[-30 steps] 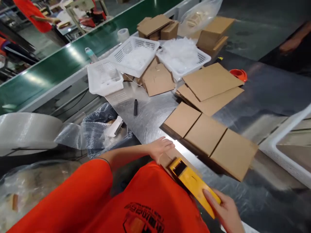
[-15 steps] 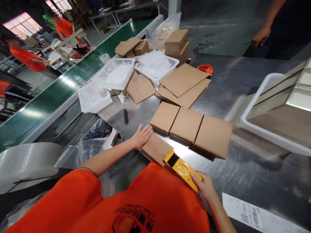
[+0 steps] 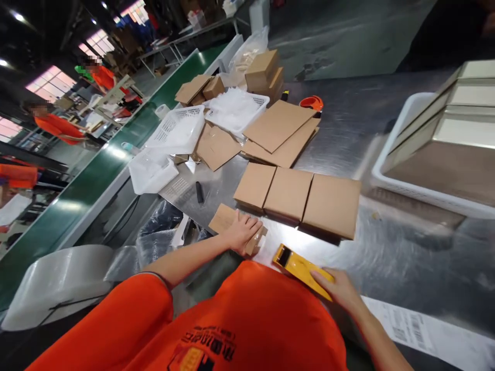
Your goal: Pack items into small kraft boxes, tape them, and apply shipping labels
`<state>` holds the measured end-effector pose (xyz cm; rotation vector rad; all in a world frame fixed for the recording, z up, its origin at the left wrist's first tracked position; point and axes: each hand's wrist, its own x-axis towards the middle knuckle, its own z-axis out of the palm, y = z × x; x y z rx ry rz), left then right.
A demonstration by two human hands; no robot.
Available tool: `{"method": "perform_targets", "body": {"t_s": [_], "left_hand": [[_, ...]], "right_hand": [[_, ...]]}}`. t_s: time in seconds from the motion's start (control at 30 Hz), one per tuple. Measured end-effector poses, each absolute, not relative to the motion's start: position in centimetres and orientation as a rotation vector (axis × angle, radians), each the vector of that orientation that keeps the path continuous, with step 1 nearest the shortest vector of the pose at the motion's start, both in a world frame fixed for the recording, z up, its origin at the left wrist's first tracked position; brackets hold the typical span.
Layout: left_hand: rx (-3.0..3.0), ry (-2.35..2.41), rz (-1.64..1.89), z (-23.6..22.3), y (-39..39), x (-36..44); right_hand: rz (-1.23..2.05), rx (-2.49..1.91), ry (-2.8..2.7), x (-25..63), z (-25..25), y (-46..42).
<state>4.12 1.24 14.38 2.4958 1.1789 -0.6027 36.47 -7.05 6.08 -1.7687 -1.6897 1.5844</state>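
Observation:
My left hand lies on a small cardboard box at the near edge of the steel table, fingers curled over its top. My right hand grips the rear of a yellow tape dispenser, which lies flat on the table just right of the box. Directly behind the box and dispenser, three closed cardboard boxes stand in a row, side by side.
Flat cardboard sheets, white plastic baskets and stacked boxes fill the far table. A black marker lies left. A large white basket stands right. A printed label sheet is near right. A green conveyor runs left, with people beyond.
My left hand has moved the small box leftward and now lies on top of it. The yellow dispenser has come off the box and lies on the table. The view tilted up.

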Motion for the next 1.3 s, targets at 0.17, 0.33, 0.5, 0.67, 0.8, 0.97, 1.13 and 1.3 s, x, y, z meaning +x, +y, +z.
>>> {"method": "perform_targets", "body": {"t_s": [0.17,0.33,0.5,0.67,0.8,0.97,1.13,1.3], "left_hand": [[2.567,1.17,-0.633,14.3,1.1,4.6],[2.674,0.991,-0.613,14.2,1.7,4.5],[2.657,0.935,-0.472,13.9,2.1,4.0],[2.615,0.882,-0.247,14.3,1.3,5.3],[2.582,0.711,-0.069,17.0,0.0,9.0],[2.428,0.446,0.195,23.3,-1.2,13.1],[2.128,0.521,0.413,25.3,-1.3,14.4],[2.188,0.756,0.333,22.4,-0.9,15.3]], "right_hand": [[1.394,-1.988,-2.028,30.1,8.4,-3.9],[1.267,-2.15,-2.069,27.6,11.2,-2.4],[1.091,-2.352,-1.988,25.3,13.2,-1.8],[0.988,-2.503,-1.863,26.7,16.2,-3.3],[0.901,-2.637,-1.77,31.0,20.2,-5.7],[0.575,-2.921,-1.784,38.3,24.6,-6.1],[0.078,-3.202,-1.086,41.8,29.0,-9.9],[0.516,-2.449,-1.032,33.7,24.7,-12.7]]}}
